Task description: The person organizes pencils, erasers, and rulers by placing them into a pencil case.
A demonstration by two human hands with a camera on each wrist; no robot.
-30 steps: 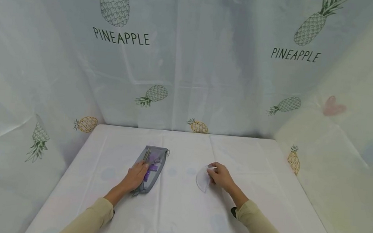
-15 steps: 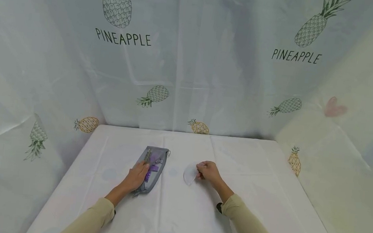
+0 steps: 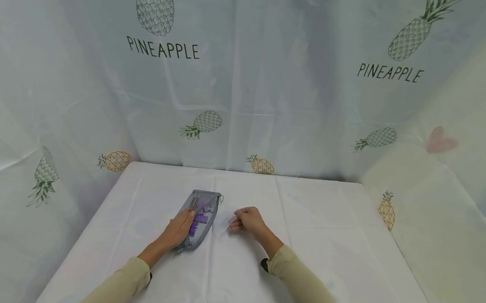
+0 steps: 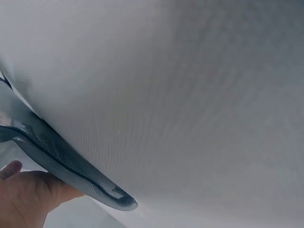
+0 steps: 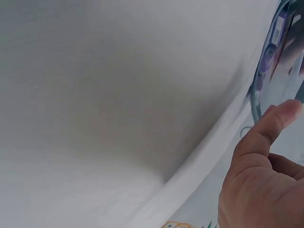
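A grey mesh zip pouch [image 3: 202, 234] lies on the table, with slim pencil-like sticks [image 3: 194, 202] and purple items [image 3: 193, 227] showing through it. My left hand [image 3: 177, 229] rests on the pouch's left side, fingers stretched along it. In the left wrist view the pouch's zipped edge [image 4: 80, 173] runs past that hand. To the right of the pouch, my right hand [image 3: 248, 220] pinches a clear protractor [image 3: 225, 230] between thumb and fingers. It is tilted nearly edge-on, so only a thin strip shows. From the right wrist view, the right thumb and fingers overlap the pouch [image 5: 256, 95].
A white cloth covers the table [image 3: 329, 218]. Curtains with pineapple prints [image 3: 270, 100] hang behind it and at both sides. A small ring [image 3: 221, 198] sits at the pouch's upper right corner.
My right hand has moved left with the protractor, close to the pouch, and the protractor has turned from face-on to nearly edge-on. The left hand has stayed on the pouch.
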